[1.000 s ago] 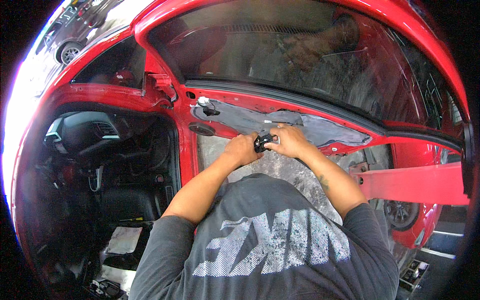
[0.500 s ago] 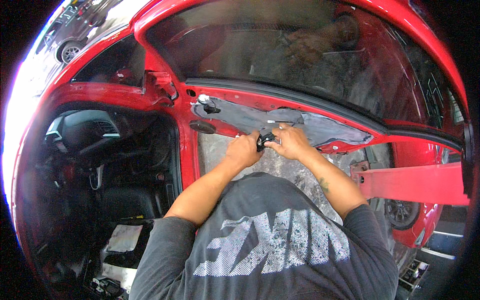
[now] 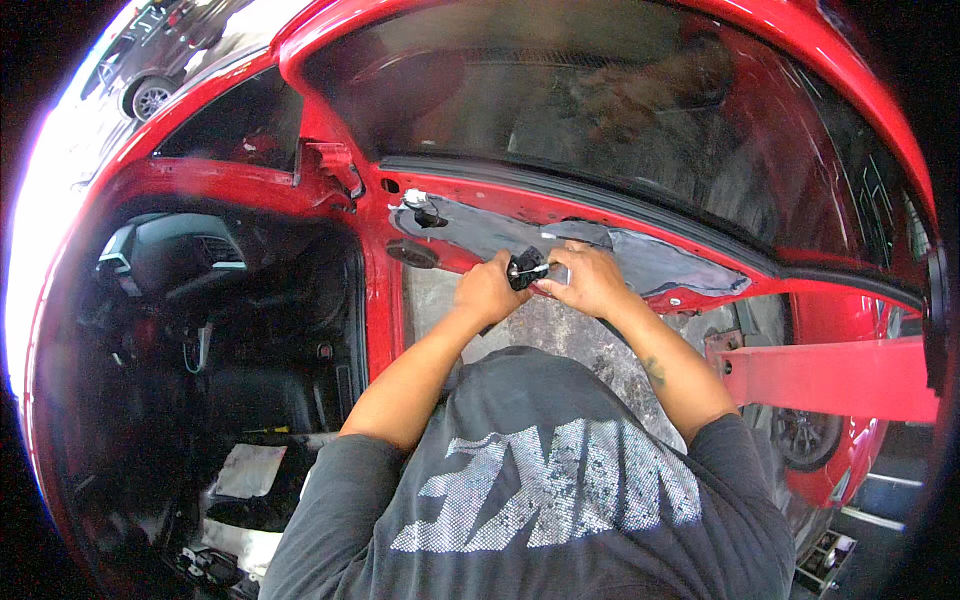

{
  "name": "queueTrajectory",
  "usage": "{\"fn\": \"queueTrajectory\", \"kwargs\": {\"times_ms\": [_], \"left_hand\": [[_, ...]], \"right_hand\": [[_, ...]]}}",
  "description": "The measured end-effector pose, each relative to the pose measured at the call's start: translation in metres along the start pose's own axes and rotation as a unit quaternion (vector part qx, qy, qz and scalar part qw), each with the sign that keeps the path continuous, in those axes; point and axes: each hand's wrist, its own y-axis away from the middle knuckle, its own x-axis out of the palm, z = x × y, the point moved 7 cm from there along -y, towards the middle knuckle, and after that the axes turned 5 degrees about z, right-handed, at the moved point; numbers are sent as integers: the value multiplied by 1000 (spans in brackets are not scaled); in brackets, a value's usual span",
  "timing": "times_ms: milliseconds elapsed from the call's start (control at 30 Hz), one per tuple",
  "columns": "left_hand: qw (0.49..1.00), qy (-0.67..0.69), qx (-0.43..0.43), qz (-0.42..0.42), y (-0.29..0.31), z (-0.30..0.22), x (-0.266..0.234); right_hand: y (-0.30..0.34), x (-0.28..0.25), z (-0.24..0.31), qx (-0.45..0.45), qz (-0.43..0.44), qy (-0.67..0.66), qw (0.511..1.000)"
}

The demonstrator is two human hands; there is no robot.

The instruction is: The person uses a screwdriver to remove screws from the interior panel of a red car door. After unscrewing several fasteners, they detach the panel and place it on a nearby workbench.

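Observation:
My left hand [image 3: 487,290] is closed around a small black plastic part [image 3: 527,266] with a pale piece on it; its exact kind does not show. Close against its right side, my right hand [image 3: 592,282] pinches a thin cable with a white end [image 3: 541,268]. The white end meets the black part; whether it is seated in it I cannot tell. Both hands are in front of the inner side of a red car door [image 3: 455,184], whose panel is off. Grey sheeting [image 3: 665,262] covers much of the door's inner frame.
A dark window [image 3: 480,90] fills the door's upper part. To the left is the car's dark interior, with a seat [image 3: 255,405] and loose trim pieces [image 3: 250,470]. A red beam [image 3: 840,375] juts in at the right. Another car's wheel [image 3: 152,98] shows far left.
The white-tipped cable, lying against the door sheeting before, is now in my right hand at the black part. My right hand has let the part go; the left keeps it.

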Motion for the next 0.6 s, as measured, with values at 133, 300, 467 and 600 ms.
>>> {"fn": "queueTrajectory", "kwargs": {"times_ms": [133,300,467,600], "left_hand": [[1000,25,-12,1,-5,5,11],[986,148,-70,-14,-17,9,39],[895,439,-40,64,-11,6,58],[847,521,-28,105,-11,16,67]], "right_hand": [[9,1,-8,6,13,-50,999],[17,6,-3,77,0,-29,997],[23,13,-7,88,-51,-42,994],[21,9,-2,101,-43,-44,993]]}}
